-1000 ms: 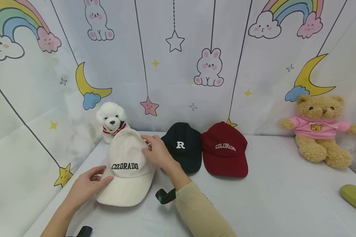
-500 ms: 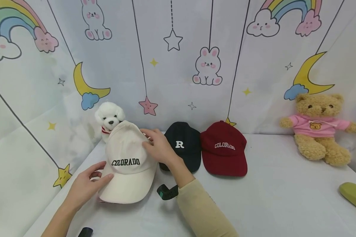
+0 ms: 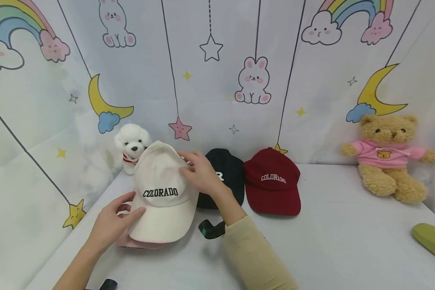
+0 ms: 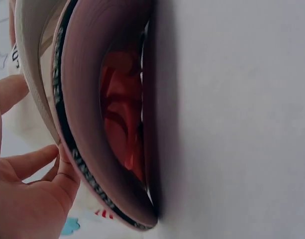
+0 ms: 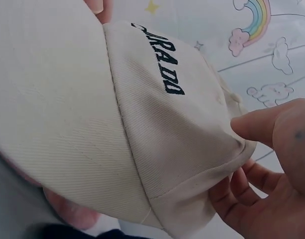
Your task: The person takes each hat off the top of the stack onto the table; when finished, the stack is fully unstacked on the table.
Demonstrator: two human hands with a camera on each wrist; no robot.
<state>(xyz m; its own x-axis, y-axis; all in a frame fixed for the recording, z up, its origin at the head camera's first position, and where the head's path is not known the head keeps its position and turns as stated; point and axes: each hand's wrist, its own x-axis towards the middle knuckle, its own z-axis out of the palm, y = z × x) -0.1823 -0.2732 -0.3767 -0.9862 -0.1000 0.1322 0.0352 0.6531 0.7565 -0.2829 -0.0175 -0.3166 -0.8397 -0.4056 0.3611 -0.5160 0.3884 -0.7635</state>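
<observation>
A cream cap [image 3: 163, 197] lettered COLORADO is held tilted between both hands at the left of the table. The left hand [image 3: 112, 221] pinches its left edge, thumb on the front, fingers behind. At the upper right side, the right hand [image 3: 203, 173] grips the cap's edge between thumb and fingers, as the right wrist view also shows. Below the cream cap lies a pink cap [image 3: 141, 244], mostly hidden; in the left wrist view its brim [image 4: 82, 114] has a dark lettered edge, and the left fingers are beside it.
A white plush dog [image 3: 132, 141] sits behind the cream cap. To the right are a black cap [image 3: 226, 165], partly covered by the right hand, and a dark red cap [image 3: 273, 189]. Farther right are a teddy bear [image 3: 388, 161] and a green object [image 3: 431, 243].
Both hands have moved the cream cap up and to the right. More of the pink cap now shows beneath it, and the black cap is more covered.
</observation>
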